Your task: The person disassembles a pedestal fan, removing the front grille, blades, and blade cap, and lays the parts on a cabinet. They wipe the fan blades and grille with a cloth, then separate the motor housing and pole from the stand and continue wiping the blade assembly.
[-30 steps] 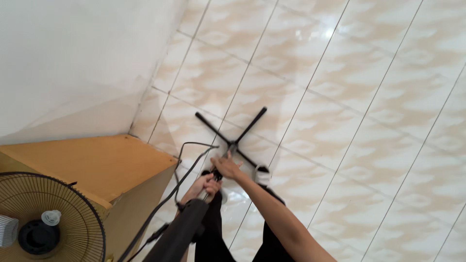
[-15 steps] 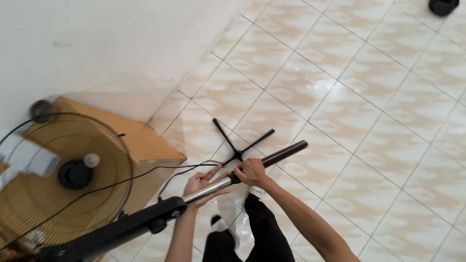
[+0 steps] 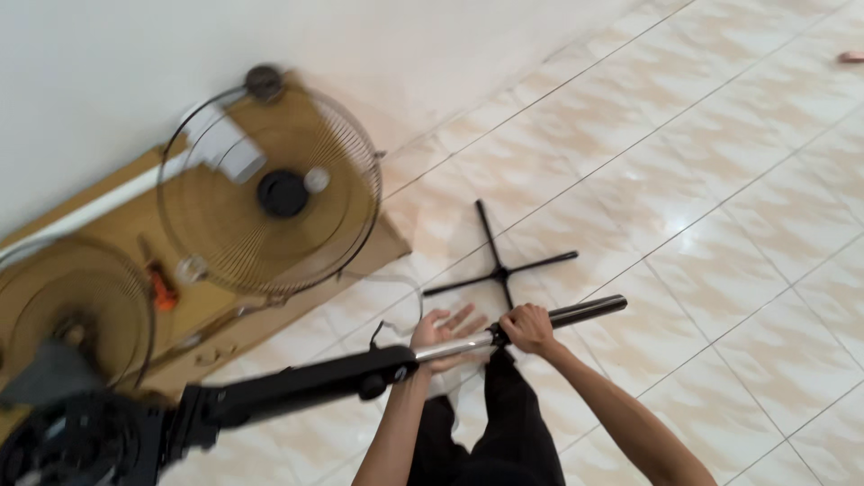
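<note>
Open tiled floor [image 3: 720, 207] lies right of the pole [image 3: 558, 317] — leftward, the fan grille [image 3: 270, 180], cardboard box [image 3: 225, 315] and cross-shaped base [image 3: 499, 265] crowd in.

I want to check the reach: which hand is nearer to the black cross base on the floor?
Right. The right hand grips the pole just below the cross base; the left hand lies open farther left.

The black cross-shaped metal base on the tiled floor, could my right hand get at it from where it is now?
Probably yes: the black cross-shaped metal base lies bare just beyond the right hand, though that hand grips the black fan pole.
</note>
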The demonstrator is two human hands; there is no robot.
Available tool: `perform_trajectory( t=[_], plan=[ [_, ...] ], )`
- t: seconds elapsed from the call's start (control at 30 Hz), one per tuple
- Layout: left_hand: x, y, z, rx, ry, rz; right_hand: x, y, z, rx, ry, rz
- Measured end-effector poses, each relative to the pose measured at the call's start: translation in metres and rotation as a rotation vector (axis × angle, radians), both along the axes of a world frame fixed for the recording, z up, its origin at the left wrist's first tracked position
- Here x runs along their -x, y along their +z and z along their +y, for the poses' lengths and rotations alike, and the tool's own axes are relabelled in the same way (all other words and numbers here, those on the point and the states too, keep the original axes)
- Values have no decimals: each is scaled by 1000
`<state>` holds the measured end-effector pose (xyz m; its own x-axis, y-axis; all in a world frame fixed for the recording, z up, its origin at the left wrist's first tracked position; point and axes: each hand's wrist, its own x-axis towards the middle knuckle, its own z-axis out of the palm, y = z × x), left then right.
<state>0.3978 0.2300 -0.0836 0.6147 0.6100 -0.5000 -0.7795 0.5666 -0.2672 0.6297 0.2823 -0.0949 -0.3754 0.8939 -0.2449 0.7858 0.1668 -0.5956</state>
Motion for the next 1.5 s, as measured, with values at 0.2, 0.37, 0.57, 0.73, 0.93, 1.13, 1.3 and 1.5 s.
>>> perform_trajectory(
  t=[0.2, 0.37, 0.57, 0.73, 0.93, 1.13, 1.3, 1.5],
  plan=[
    [63, 35, -77, 135, 305, 218, 74, 11, -78, 0, 27, 150],
    [115, 45, -135, 210, 492, 269, 124, 14, -121, 98, 62, 67],
    [131, 37, -191, 2, 608, 64, 141, 25, -175, 118, 90, 65],
    [120, 50, -201, 81, 636, 181, 134, 35, -186, 109, 98, 67],
    [87, 71, -201, 152, 708, 276, 107, 43, -194, 183, -26, 123],
    [49, 73, -197, 155, 779, 405, 79, 49, -198, 175, -131, 122],
    [23, 66, -184, -207, 697, 344, 48, 53, -209, 259, -227, 174],
    [-13, 65, -164, -288, 505, 324, 12, 52, -217, 289, -359, 238]
  ],
)
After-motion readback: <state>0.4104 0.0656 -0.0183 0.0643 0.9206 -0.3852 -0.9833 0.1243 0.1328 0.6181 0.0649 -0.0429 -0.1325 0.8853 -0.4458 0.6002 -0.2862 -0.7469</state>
